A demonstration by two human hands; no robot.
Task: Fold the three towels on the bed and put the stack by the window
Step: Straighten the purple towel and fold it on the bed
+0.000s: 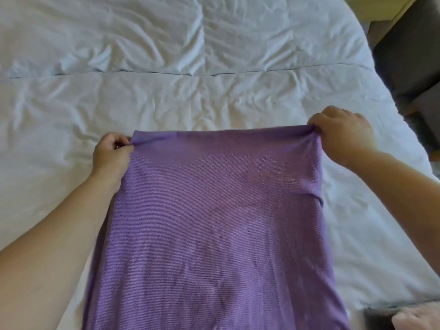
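A purple towel [214, 222] stretches from the bottom of the view up over the white bed [190, 91], its far edge pulled taut between my hands. My left hand [112, 153] pinches the far left corner with curled fingers. My right hand [342, 134] grips the far right corner. The towel's top edge looks doubled over, like a fold. At the bottom right corner of the view lies a pale pink cloth [416, 317], partly cut off. No third towel shows.
The rumpled white duvet covers most of the view, with a seam running across it. Dark grey furniture [412, 55] stands past the bed's right edge, and a pale yellow surface [381, 8] shows at the top right.
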